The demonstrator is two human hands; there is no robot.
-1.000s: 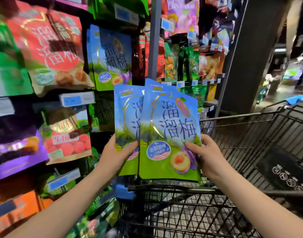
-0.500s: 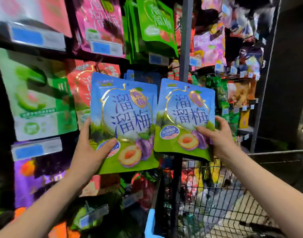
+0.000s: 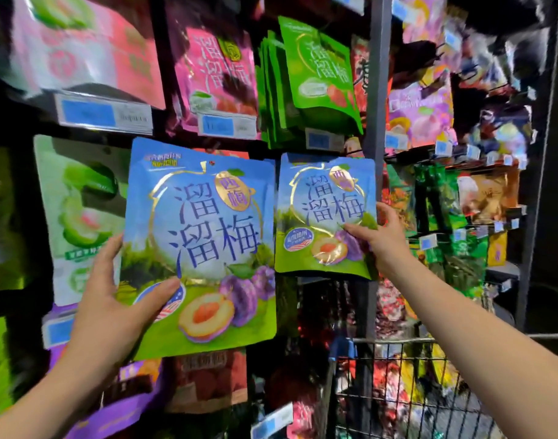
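- Left hand point(image 3: 113, 299) pinches the larger blue pouch point(image 3: 201, 236) at its lower left corner, thumb across the front.
- Right hand point(image 3: 385, 239) grips the smaller blue pouch point(image 3: 325, 213) by its right edge.
- Both pouches are upright, side by side, before hanging snack bags point(image 3: 322, 68).
- A wire cart point(image 3: 398, 391) stands below the right arm.

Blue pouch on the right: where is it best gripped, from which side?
Pinch its lower right edge from the right, as the right hand does: the blue pouch is flat and upright, its other side close to the second pouch.
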